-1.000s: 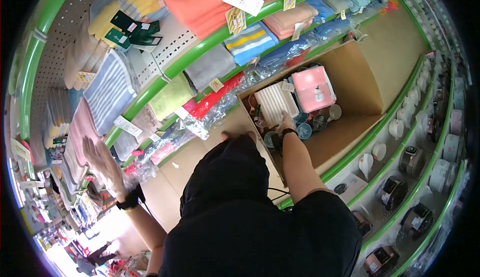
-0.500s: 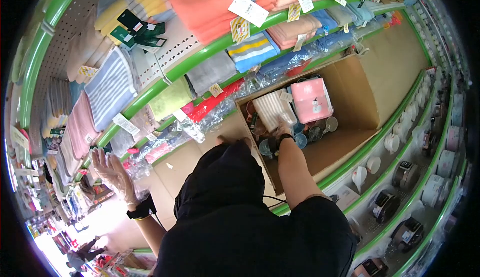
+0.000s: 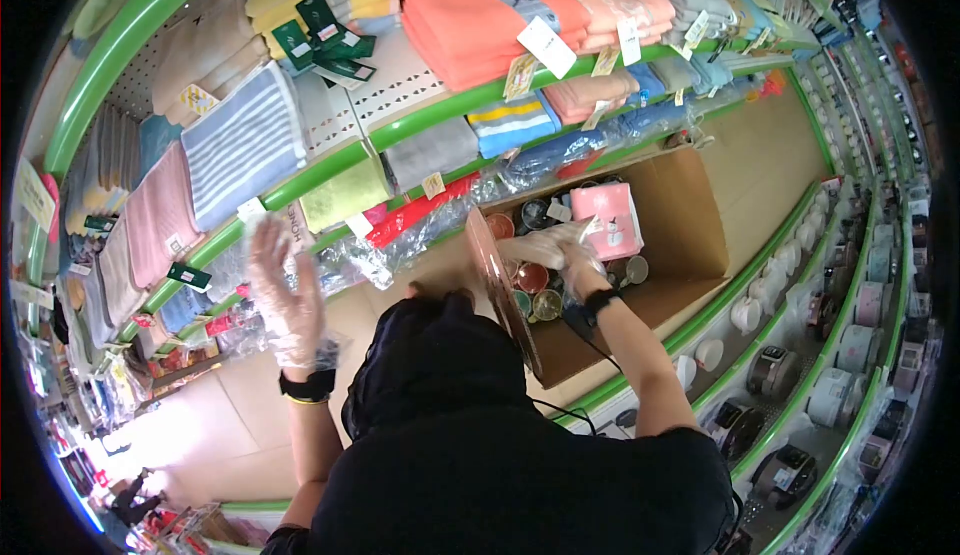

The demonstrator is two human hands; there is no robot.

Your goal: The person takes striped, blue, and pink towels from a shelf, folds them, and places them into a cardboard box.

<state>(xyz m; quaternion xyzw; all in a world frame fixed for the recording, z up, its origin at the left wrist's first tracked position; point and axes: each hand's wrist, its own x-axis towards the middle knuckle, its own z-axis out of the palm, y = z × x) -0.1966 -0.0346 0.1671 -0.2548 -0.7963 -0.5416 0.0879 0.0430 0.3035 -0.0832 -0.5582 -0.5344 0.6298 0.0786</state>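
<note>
My right hand (image 3: 582, 263), in a clear plastic glove, is inside the cardboard box (image 3: 690, 205). Its fingers are closed on a folded cream striped towel (image 3: 532, 248), now seen nearly edge-on and partly covered by the hand. Just beyond the fingers lies a folded pink towel (image 3: 606, 217) with a white picture on it. Several glass cups (image 3: 546, 304) sit beneath and around the towels. My left hand (image 3: 287, 300), also gloved, is raised with its fingers stretched out and holds nothing. It hovers by the lower towel shelf, slightly blurred.
Stacked towels with price tags fill the shelves ahead and left, among them a coral stack (image 3: 470, 20) and a blue striped towel (image 3: 243, 145). Plastic-wrapped goods (image 3: 395, 250) line the bottom shelf. At right, curved shelves hold white cups (image 3: 745, 313) and boxed dishes.
The striped towel has been lifted and tilted off the cups, uncovering more of them. My left hand has moved right and up. The whole view has shifted slightly.
</note>
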